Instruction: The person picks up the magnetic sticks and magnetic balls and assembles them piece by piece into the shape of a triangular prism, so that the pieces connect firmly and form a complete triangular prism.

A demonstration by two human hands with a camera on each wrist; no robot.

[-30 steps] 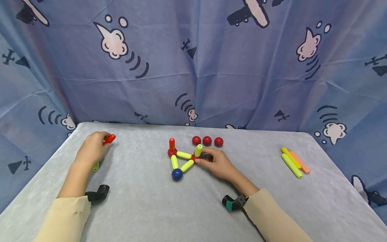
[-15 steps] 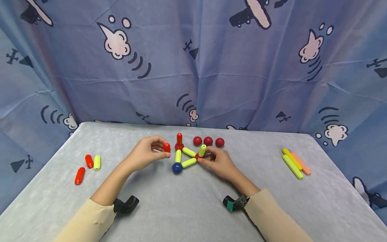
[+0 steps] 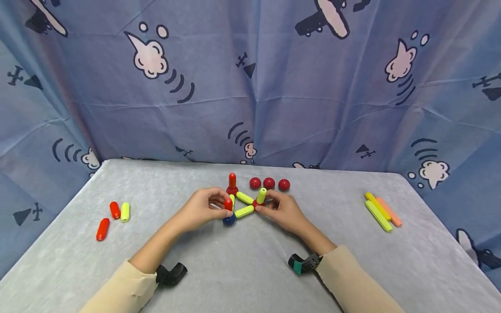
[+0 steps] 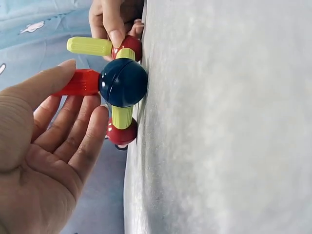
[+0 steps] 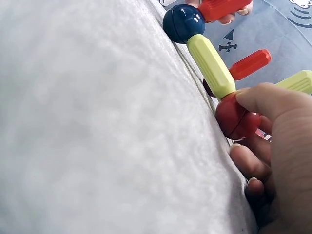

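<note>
My left hand (image 3: pixel 203 209) pinches a red rod (image 4: pixel 80 83) between thumb and fingers, upright at the top of the blue ball (image 4: pixel 123 83). That ball is the near corner of a flat triangle of yellow-green rods (image 3: pixel 244 211). With thumb and fingers my right hand (image 3: pixel 283 212) grips the red ball (image 5: pixel 237 116) at the triangle's right corner. A yellow-green rod (image 3: pixel 262 195) stands up from this ball. At the far corner another red ball (image 3: pixel 232 190) bears an upright red rod (image 3: pixel 232 180). The left fingers partly cover the triangle's left side in the head view.
Three loose red balls (image 3: pixel 268 183) lie in a row behind the triangle. On the left of the grey table (image 3: pixel 250 269) are two red rods (image 3: pixel 103 229) and a short yellow-green rod (image 3: pixel 125 212). Three longer sticks (image 3: pixel 379 211) lie at the right. A patterned blue curtain (image 3: pixel 219 78) hangs behind.
My left hand has carried the red rod from the table's left side to the blue ball. The triangle has turned slightly, while my right hand stays on its red ball.
</note>
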